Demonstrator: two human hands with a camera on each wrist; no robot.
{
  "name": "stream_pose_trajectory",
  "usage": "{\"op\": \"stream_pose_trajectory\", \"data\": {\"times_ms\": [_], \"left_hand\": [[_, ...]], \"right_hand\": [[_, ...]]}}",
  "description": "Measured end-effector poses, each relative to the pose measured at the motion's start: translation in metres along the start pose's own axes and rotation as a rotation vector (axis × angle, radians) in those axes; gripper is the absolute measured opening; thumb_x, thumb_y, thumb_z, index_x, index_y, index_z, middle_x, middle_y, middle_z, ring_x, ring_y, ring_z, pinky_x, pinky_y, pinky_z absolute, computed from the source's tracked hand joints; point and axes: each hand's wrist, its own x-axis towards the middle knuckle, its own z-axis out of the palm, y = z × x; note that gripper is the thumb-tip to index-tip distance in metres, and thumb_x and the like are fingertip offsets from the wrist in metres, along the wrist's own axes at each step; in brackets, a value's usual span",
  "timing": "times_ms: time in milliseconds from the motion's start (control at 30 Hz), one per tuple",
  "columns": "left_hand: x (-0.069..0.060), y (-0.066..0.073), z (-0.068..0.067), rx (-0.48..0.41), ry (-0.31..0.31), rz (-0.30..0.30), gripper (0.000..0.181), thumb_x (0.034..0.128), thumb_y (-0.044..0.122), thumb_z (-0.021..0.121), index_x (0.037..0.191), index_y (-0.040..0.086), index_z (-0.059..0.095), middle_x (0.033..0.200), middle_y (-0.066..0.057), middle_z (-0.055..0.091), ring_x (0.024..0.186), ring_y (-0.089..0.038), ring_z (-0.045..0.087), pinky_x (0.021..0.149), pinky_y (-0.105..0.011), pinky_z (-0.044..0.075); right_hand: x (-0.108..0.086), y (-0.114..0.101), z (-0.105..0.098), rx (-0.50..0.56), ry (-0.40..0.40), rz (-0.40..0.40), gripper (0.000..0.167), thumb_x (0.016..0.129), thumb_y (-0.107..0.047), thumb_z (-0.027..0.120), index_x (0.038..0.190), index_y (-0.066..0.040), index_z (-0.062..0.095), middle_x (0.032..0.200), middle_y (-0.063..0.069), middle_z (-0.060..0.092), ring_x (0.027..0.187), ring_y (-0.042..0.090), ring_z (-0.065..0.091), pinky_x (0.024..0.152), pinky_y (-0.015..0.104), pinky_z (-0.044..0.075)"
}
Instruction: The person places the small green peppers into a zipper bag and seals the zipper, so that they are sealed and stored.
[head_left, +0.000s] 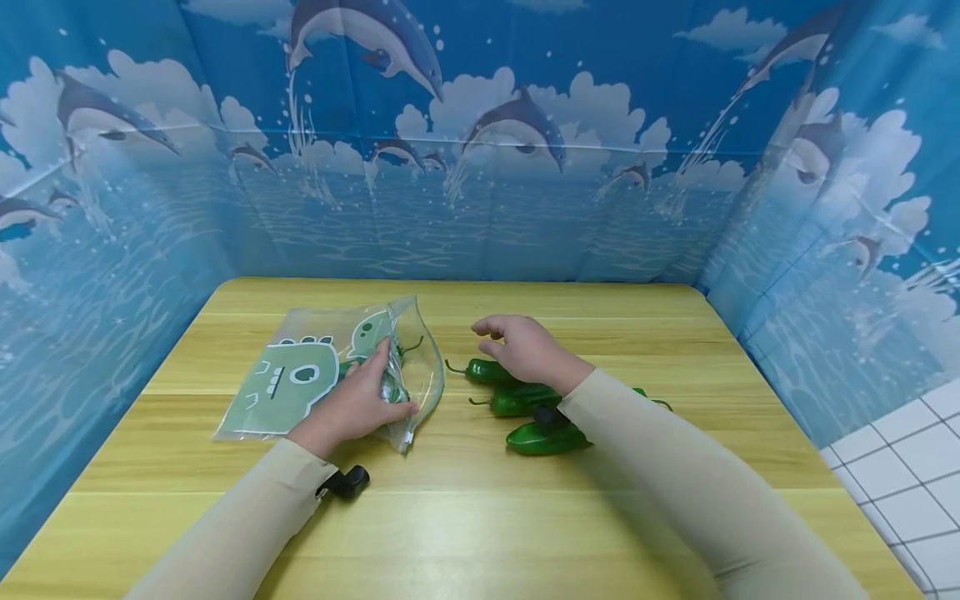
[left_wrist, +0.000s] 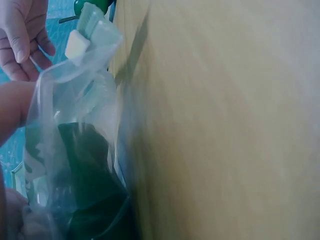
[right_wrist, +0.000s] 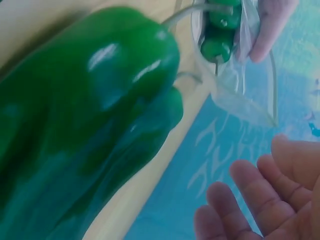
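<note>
In the head view my left hand lies on a clear slider zip bag printed with green cartoon dinosaurs. Its fingers spread over the top sheet beside the parted mouth. Inside are green peppers, seen through the mouth in the right wrist view. My right hand hovers right of the bag, fingers loosely bent, nothing held. Beneath its wrist and sleeve lie several loose green peppers, among them one with a curved stem, a middle one and a nearer one. The forearm partly hides them.
A wooden table carries everything. Behind it and at both sides hangs a blue dolphin curtain. White tiles show at the right. A black wrist camera sits by the left cuff.
</note>
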Motion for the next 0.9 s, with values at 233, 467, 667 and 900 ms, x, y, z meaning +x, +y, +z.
{"op": "stream_pose_trajectory", "data": {"times_ms": [233,467,667,900], "left_hand": [[0.002,-0.004,0.001,-0.013,-0.005,0.027,0.121,0.0896,0.042,0.079,0.170,0.009,-0.006,0.178,-0.016,0.005,0.162,-0.047,0.009,0.131,-0.064,0.008],[0.001,-0.004,0.000,-0.023,-0.010,0.040,0.120,0.0897,0.039,0.078,0.170,0.010,-0.006,0.178,-0.014,0.002,0.163,-0.043,0.008,0.131,-0.063,0.002],[0.000,-0.005,-0.001,-0.027,-0.012,0.037,0.118,0.0902,0.038,0.078,0.170,0.011,-0.005,0.178,-0.015,0.004,0.162,-0.049,0.003,0.129,-0.067,0.007],[0.001,-0.007,0.000,-0.030,-0.004,0.054,0.117,0.0916,0.047,0.076,0.171,0.013,-0.002,0.178,-0.013,0.006,0.163,-0.044,0.006,0.131,-0.064,0.005]], "right_hand": [[-0.004,0.023,-0.009,-0.017,-0.047,0.005,0.049,0.108,-0.029,0.061,0.155,-0.017,0.055,0.157,0.006,0.056,0.144,0.033,0.053,0.115,0.055,0.047],[-0.006,0.045,-0.013,-0.043,-0.113,0.013,0.052,0.107,-0.029,0.064,0.157,-0.019,0.053,0.159,0.008,0.054,0.145,0.036,0.052,0.112,0.055,0.050],[-0.010,0.053,-0.015,-0.074,-0.190,0.013,0.053,0.106,-0.030,0.065,0.157,-0.021,0.052,0.158,0.009,0.056,0.145,0.036,0.052,0.115,0.057,0.047],[-0.009,0.062,-0.011,-0.072,-0.237,0.007,0.051,0.106,-0.026,0.065,0.156,-0.018,0.054,0.154,0.011,0.060,0.142,0.033,0.056,0.115,0.055,0.048]]}}
